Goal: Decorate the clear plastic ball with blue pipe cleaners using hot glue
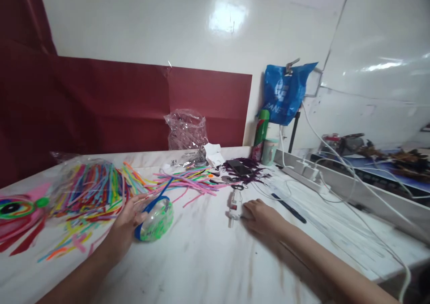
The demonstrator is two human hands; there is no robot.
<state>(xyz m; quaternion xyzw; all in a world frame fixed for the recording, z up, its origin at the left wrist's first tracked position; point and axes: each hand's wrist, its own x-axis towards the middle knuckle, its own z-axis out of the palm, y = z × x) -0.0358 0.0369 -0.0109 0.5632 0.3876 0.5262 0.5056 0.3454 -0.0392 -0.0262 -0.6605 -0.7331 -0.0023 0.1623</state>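
Note:
My left hand (129,221) is closed on the edge of a clear rounded plastic piece (156,221). Bright green bits cover part of it, and a blue pipe cleaner (137,232) runs along its rim with one end sticking up. My right hand (260,215) is wrapped round the handle of a white glue gun (235,203), which is at the table surface with its nozzle toward me. My fingers partly hide the handle.
Bundles of coloured pipe cleaners (97,185) lie left, beside a pink craft piece (25,214). Behind are a clear bag (188,131), a phone (239,167), a green can (261,129) and a cup (269,151). A black stick (289,209), cables and a power strip (304,174) lie right.

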